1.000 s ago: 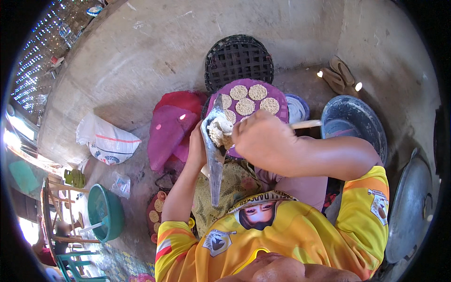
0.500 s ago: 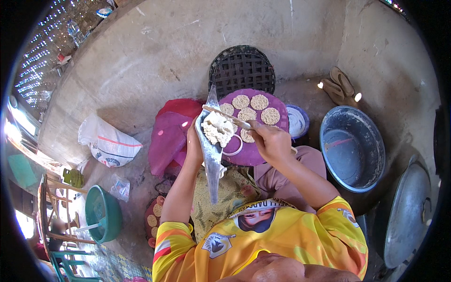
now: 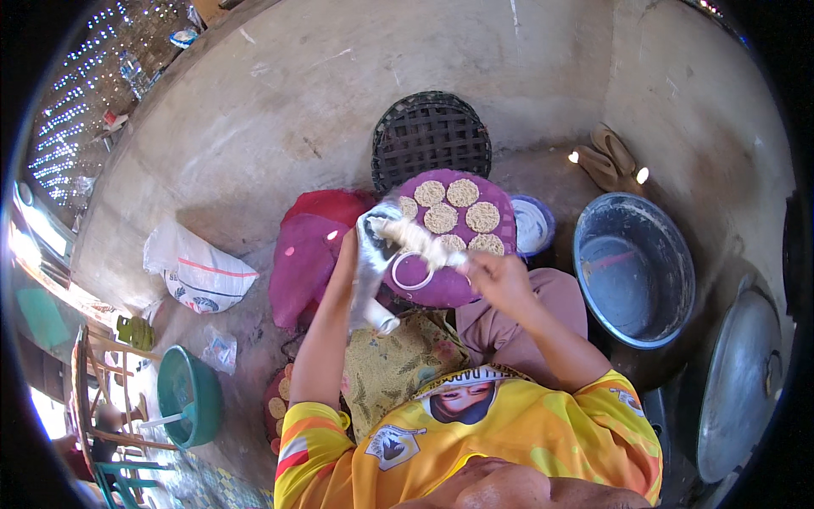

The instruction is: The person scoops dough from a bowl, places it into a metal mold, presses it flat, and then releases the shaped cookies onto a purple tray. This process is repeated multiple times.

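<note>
My left hand (image 3: 348, 246) is closed round a shiny grey sheet-metal tool (image 3: 366, 270), with most of its fingers hidden behind the metal. A pale tube-like end (image 3: 381, 318) shows at the tool's lower side. My right hand (image 3: 502, 278) grips a wooden spatula, blurred by motion and coated in pale sticky dough (image 3: 420, 239). That dough stretches from the tool's upper end toward my right hand. Beneath lies a round purple cloth-like sheet (image 3: 462, 288) bearing several flat, round, crumbly dough discs (image 3: 440, 218). A white ring (image 3: 412, 271) rests on the sheet's near left part.
Beyond the sheet a black woven basket (image 3: 432, 140) leans by the wall. A blue-rimmed bowl (image 3: 532, 225) and large grey basin (image 3: 634, 267) stand right, beside a metal lid (image 3: 742, 382). On the left are a white sack (image 3: 208, 276) and green bucket (image 3: 188, 399).
The metal tool has turned and tilted, so its tube-like end now shows. My right hand has moved slightly right and nearer, drawing the dough-coated spatula away from the tool.
</note>
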Demonstrator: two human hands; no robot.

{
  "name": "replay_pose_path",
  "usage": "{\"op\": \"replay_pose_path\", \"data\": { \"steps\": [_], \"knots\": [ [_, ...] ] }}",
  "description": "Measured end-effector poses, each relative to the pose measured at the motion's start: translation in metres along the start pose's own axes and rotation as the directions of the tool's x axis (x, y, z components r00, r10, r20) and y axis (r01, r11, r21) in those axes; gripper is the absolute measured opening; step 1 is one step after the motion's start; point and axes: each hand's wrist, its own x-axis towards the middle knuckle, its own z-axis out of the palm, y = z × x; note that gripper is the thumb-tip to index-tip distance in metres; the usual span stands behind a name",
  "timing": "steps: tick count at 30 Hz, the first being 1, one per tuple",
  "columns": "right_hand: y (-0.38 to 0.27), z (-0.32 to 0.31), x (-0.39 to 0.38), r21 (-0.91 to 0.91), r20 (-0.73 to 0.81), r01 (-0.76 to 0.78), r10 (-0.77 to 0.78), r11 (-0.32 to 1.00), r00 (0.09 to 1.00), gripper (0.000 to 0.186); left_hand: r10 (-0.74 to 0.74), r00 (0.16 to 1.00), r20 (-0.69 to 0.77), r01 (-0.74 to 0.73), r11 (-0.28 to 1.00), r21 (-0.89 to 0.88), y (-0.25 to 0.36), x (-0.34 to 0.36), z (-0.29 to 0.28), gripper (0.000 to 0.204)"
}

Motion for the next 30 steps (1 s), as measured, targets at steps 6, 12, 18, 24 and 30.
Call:
{"op": "replay_pose_path", "data": {
  "steps": [6, 12, 18, 24, 30],
  "knots": [
    [0.009, -0.001, 0.013, -0.267, -0.165, 0.283, -0.333, 0.921, 0.928, 0.020, -0.313, 0.949, 0.027, 0.306, 0.903, -0.300, 0.002, 0.001, 0.025, 0.042],
    [0.007, -0.017, -0.014, -0.174, -0.087, 0.302, -0.320, 0.937, 0.943, 0.020, 0.047, 0.998, -0.032, -0.050, 0.992, -0.112, 0.015, 0.000, 0.046, 0.036],
    [0.060, -0.105, -0.053, -0.508, 0.411, 0.092, 0.147, 0.856, 0.900, 0.018, -0.088, 0.995, -0.040, 0.074, 0.958, -0.278, 0.069, -0.023, 0.014, 0.023],
    [0.095, -0.101, -0.076, -0.592, 0.219, -0.014, 0.177, 0.806, 0.960, 0.025, 0.192, 0.968, 0.162, -0.073, 0.831, -0.551, 0.080, -0.034, 0.024, 0.026],
    [0.034, -0.016, -0.022, 0.693, 0.351, -0.187, -0.099, 0.696, 0.931, 0.046, 0.325, 0.916, 0.234, -0.001, 0.587, -0.809, 0.053, -0.030, 0.101, 0.031]
  ]
}}
